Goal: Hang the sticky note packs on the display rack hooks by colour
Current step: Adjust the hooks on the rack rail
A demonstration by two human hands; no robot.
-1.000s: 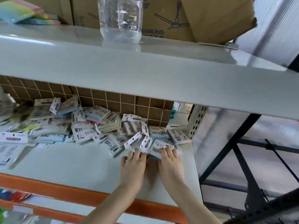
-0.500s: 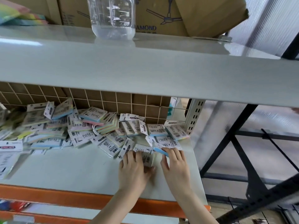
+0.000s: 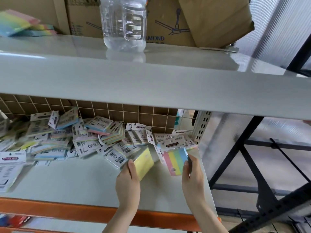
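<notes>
Over glossy shelf (image 3: 70, 180) | left hand (image 3: 127, 184) grips yellow pack (image 3: 145, 163) | right hand (image 3: 193, 177) grips striped pack (image 3: 175, 159)

One head-worn camera looks forward and down, close on the lower shelf (image 3: 84, 179).

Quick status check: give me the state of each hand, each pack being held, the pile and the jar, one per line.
left hand: grips yellow pack
right hand: holds striped pack
yellow pack: lifted, tilted, in left hand
striped pack: raised, colour side facing the camera
loose packs: heaped on the lower shelf, unhung
clear jar: upright on the upper shelf, looks empty
</notes>
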